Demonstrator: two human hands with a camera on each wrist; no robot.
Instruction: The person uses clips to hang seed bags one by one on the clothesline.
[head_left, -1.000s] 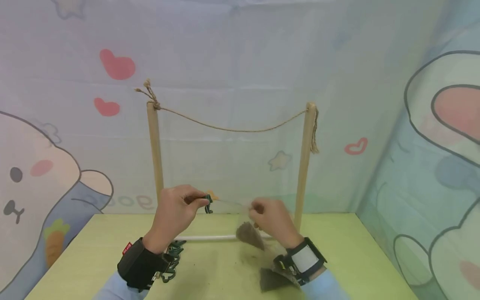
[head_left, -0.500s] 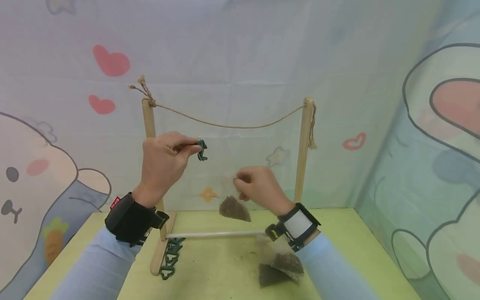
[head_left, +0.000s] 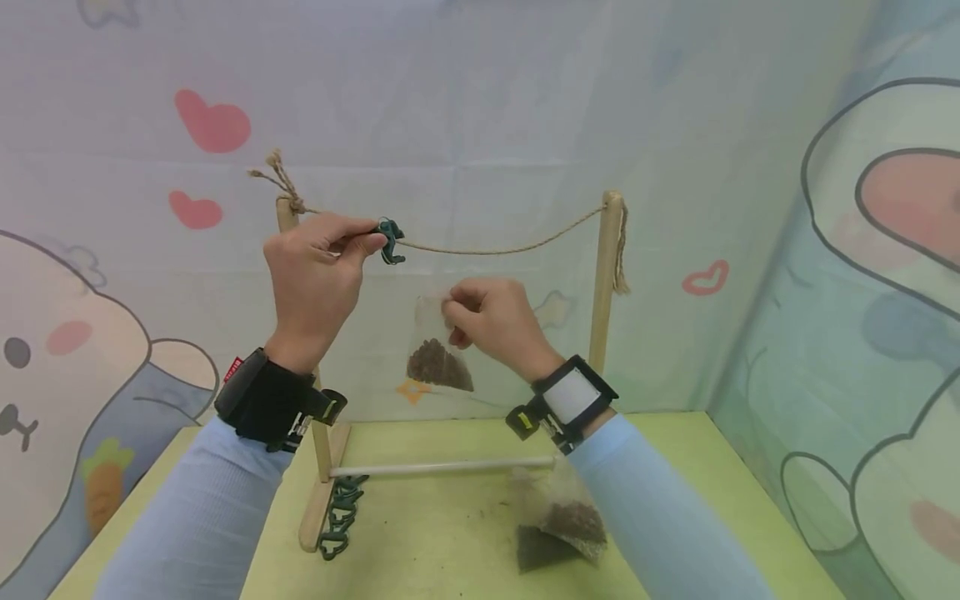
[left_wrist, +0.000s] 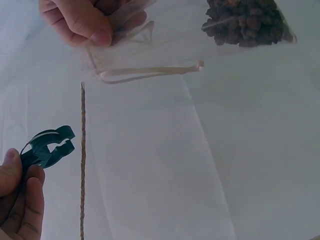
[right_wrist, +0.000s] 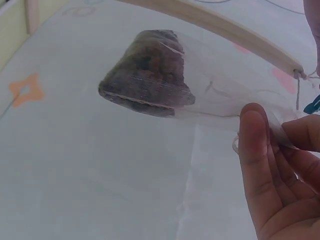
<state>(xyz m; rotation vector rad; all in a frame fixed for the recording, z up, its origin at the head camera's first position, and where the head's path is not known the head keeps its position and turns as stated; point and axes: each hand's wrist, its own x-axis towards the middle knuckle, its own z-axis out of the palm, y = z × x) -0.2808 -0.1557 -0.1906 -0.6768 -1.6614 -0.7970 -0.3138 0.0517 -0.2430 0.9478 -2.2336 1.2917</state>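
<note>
Between thumb and fingers my left hand (head_left: 318, 271) pinches a dark green plastic clip (head_left: 390, 242). In the head view the clip overlaps the rope (head_left: 480, 252); the left wrist view shows its jaws pointing at the rope, a small gap apart. My right hand (head_left: 495, 321) pinches the top of a sheer drawstring bag (head_left: 441, 365), lower and to the right of the clip. Dark brown lumps fill the bag's bottom, and its pale drawstring (left_wrist: 150, 72) hangs loose in the left wrist view.
Two wooden posts (head_left: 606, 283) carry the sagging rope, joined low down by a white rod (head_left: 442, 467). Several green clips (head_left: 341, 517) lie by the left foot of the frame. More filled bags (head_left: 558, 533) lie on the yellow table (head_left: 420, 542) at right.
Both hands have risen from low above the table, the left with the clip up to the rope's height. The right hand has lifted the bag and shifted left, below the rope.
</note>
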